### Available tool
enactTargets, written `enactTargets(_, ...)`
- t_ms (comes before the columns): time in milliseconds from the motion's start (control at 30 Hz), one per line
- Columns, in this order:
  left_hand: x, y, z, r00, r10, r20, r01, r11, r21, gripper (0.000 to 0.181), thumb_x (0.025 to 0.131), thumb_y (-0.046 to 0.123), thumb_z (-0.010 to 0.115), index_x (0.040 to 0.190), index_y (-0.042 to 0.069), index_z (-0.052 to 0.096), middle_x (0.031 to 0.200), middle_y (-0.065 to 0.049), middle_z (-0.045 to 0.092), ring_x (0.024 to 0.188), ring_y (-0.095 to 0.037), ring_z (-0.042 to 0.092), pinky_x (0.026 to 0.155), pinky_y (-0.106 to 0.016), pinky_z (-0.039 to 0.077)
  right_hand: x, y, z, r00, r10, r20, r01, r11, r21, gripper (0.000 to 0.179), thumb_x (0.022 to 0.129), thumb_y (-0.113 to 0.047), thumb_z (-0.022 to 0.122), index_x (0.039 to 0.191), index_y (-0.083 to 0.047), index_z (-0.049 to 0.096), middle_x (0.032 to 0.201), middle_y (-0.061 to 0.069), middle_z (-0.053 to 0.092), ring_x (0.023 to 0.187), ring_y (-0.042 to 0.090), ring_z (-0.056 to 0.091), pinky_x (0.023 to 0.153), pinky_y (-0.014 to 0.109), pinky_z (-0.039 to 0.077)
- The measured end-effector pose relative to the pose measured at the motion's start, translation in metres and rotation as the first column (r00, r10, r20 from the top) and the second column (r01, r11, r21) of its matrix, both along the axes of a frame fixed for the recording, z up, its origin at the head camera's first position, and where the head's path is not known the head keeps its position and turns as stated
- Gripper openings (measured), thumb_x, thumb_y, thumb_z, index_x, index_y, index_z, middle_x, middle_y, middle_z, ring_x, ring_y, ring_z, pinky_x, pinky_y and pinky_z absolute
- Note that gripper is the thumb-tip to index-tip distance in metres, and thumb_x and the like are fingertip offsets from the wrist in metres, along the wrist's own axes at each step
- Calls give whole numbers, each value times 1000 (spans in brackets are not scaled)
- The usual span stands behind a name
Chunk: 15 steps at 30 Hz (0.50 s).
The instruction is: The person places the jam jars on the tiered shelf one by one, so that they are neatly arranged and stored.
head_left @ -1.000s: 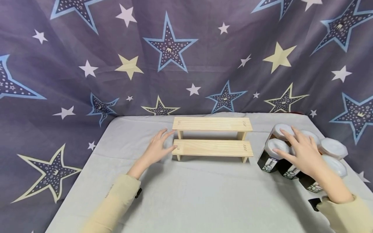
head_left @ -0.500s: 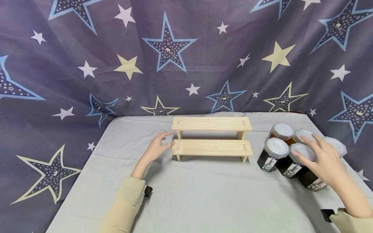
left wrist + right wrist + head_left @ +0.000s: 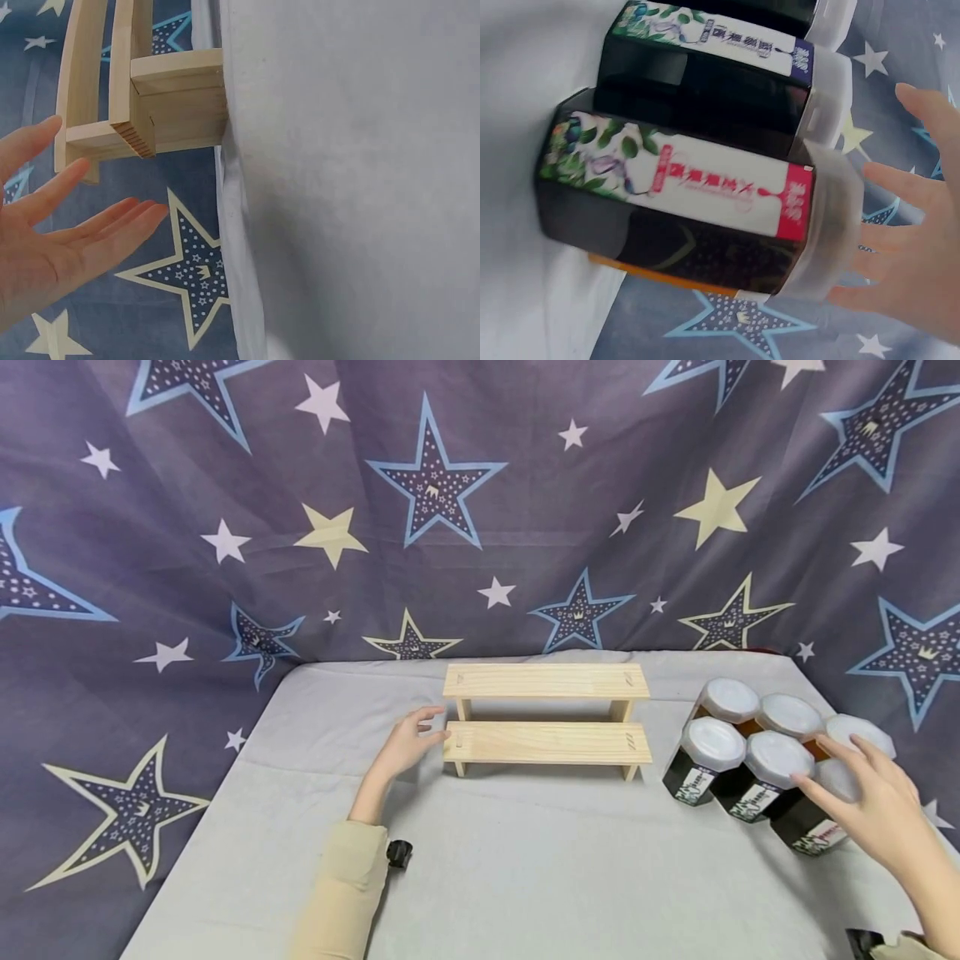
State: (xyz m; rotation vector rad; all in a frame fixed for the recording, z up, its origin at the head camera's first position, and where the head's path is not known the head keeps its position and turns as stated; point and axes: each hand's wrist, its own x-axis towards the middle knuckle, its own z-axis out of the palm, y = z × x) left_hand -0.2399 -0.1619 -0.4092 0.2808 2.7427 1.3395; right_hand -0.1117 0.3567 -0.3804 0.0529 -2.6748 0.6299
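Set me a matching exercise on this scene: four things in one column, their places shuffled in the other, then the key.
Things
1. Two-tier stand of pale wood
2. Dark hexagonal jars with whitish lids
3. Purple-grey star-printed fabric
4. Bare left hand

Places
A. Behind the grey cloth-covered table
B. At the stand's left end
C. Grouped by the bare right hand
D. On the table, between the left hand and the jars

Pairs: 1-D, 2-C, 3-A, 4-B

The left arm (image 3: 368, 797) reaches out, and the left grip (image 3: 405, 746) is loose, fingers (image 3: 124, 229) apart. The right arm (image 3: 932, 895) reaches out too, and the right grip (image 3: 883, 810) is loose and spread
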Motion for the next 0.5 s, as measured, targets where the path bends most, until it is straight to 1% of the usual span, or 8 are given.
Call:
enactTargets(67,0,1,0,1000,7,7,-7,1000,12,49,84,20,59,128,4,45,131,-21,40,113,-40,44,91,-47,40,2,3,-3,1000,-13,-11,13,1000,-2,59,81,-28,61,126,4,41,129,39,26,120,54,19,90,68,11)
enactTargets(200,0,2,-3,1000,13,1,-13,999,32,48,84,19,59,127,3,46,129,-22,42,112,-40,45,90,-46,41,5,7,-6,999,-37,-9,37,999,-9,61,79,-27,63,127,3,41,129,40,25,118,56,19,88,70,12)
enactTargets(400,0,3,-8,1000,1,-5,0,999,50,44,84,13,59,124,0,48,126,-24,45,109,-41,47,87,-46,43,7,12,-10,999,-41,6,41,997,-62,62,78,-25,64,128,2,41,131,41,20,118,60,13,89,72,5)
enactTargets(467,0,2,-9,1000,0,4,-1,998,63,43,83,13,59,124,1,49,126,-23,45,109,-41,47,87,-46,43,8,13,-11,999,-45,12,46,996,-72,61,78,-24,64,129,1,41,131,41,19,119,59,11,90,72,3)
enactTargets(500,0,1,-10,1000,-5,-1,5,998,66,43,83,14,59,123,2,49,125,-23,45,109,-41,48,86,-46,43,8,14,-12,999,-48,19,49,996,-75,61,79,-24,64,129,1,40,132,41,18,120,59,11,90,72,2)
